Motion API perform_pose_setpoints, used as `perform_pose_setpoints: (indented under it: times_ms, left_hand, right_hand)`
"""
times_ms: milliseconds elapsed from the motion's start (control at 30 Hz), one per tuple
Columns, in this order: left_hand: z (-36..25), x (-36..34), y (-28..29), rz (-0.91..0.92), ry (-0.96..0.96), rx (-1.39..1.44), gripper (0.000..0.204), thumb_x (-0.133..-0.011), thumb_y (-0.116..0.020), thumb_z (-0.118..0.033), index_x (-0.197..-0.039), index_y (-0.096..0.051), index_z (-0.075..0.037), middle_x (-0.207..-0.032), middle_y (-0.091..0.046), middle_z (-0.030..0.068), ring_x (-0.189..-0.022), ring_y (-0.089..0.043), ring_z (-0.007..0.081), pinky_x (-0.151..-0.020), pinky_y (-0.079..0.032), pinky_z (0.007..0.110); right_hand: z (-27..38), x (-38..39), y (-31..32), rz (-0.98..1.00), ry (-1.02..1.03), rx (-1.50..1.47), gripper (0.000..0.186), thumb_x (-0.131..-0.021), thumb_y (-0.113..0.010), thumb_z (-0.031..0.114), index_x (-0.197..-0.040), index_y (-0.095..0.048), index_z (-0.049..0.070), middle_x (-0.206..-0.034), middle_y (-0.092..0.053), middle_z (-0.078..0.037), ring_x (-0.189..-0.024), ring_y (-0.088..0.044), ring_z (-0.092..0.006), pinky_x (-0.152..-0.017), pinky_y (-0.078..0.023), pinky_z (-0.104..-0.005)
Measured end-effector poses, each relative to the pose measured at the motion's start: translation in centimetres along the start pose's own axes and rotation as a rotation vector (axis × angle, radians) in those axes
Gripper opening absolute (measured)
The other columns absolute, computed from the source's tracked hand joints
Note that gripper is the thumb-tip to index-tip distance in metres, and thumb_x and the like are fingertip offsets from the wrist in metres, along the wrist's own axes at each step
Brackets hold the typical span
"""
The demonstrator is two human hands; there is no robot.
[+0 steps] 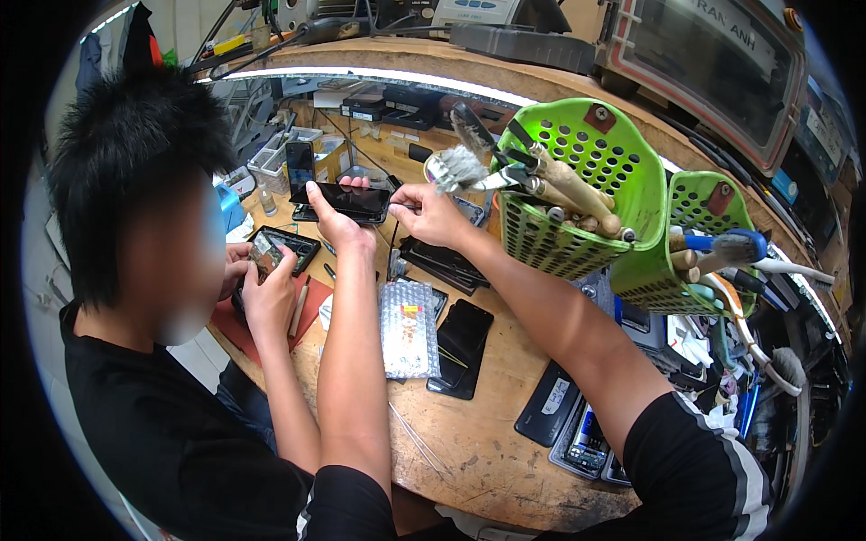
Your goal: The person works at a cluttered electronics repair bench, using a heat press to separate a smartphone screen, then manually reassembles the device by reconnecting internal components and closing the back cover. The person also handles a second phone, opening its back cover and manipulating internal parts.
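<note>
My left hand (343, 224) reaches out over the bench, palm up, with its thumb and fingers around a black smartphone (361, 202) lying flat with its dark screen up. At the phone's right end, my right hand (431, 215) has its thumb and fingers pinched together. What sits in that pinch is too small to make out; a thin dark cord (392, 251) hangs just below. Under my hands are a stack of dark phone parts (442, 261) and a bubble-wrap pouch (409, 334). A black phone (462, 347) with tweezers on it rests beside the pouch.
At my left, a co-worker's hands (268, 293) hold an opened device over a red mat (302, 316). Green perforated baskets (577, 149) of brushes hang above my right forearm. Phone shells (546, 404) lie at right; another phone (300, 164) stands upright behind.
</note>
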State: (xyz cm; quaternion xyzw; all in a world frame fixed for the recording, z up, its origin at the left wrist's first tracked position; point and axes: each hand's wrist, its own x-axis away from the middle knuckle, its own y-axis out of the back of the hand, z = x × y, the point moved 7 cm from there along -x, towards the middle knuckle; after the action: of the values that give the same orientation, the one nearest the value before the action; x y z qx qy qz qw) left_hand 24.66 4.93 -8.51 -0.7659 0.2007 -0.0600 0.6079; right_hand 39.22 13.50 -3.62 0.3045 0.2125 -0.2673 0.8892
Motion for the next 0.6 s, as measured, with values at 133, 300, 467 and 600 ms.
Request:
perform_pose_setpoints:
  times_ms: [133,300,467,600]
  left_hand:
    - [-0.08,0.26,-0.16,-0.016,-0.016,-0.013,0.076,-0.103,-0.067,-0.068,-0.12,-0.06,0.005,-0.11,-0.067,0.0155,-0.101,-0.071,0.0303,-0.099,-0.063,0.044]
    - [-0.25,0.73,-0.46,-0.029,-0.038,-0.04,0.077,-0.103,-0.066,-0.069,-0.12,-0.06,0.006,-0.11,-0.067,0.0158,-0.101,-0.071,0.0303,-0.099,-0.063,0.043]
    - [-0.41,0.79,-0.43,-0.051,-0.063,-0.046,0.078,-0.103,-0.065,-0.07,-0.122,-0.059,0.006,-0.112,-0.067,0.0165,-0.101,-0.071,0.0307,-0.1,-0.063,0.044]
    - [-0.13,0.86,-0.49,-0.02,-0.034,-0.048,0.079,-0.103,-0.065,-0.069,-0.124,-0.058,0.007,-0.115,-0.066,0.0172,-0.102,-0.071,0.031,-0.101,-0.063,0.045]
  right_hand:
    - [-0.07,-0.03,-0.01,-0.016,0.016,-0.004,0.018,-0.099,-0.077,0.012,-0.105,-0.076,-0.005,-0.083,-0.072,-0.003,-0.075,-0.063,-0.008,-0.07,-0.053,-0.0298]
    - [0.03,-0.06,0.15,-0.013,0.037,0.015,0.018,-0.098,-0.077,0.012,-0.104,-0.076,-0.004,-0.083,-0.072,-0.003,-0.075,-0.062,-0.0082,-0.069,-0.053,-0.0299]
    - [0.03,-0.18,0.12,0.018,0.012,0.007,0.017,-0.098,-0.077,0.012,-0.104,-0.076,-0.004,-0.082,-0.071,-0.003,-0.074,-0.061,-0.008,-0.068,-0.052,-0.0298]
    - [0.1,-0.1,0.27,-0.005,0.012,0.036,0.017,-0.098,-0.077,0.012,-0.103,-0.077,-0.004,-0.08,-0.07,-0.002,-0.074,-0.06,-0.0075,-0.067,-0.051,-0.0295]
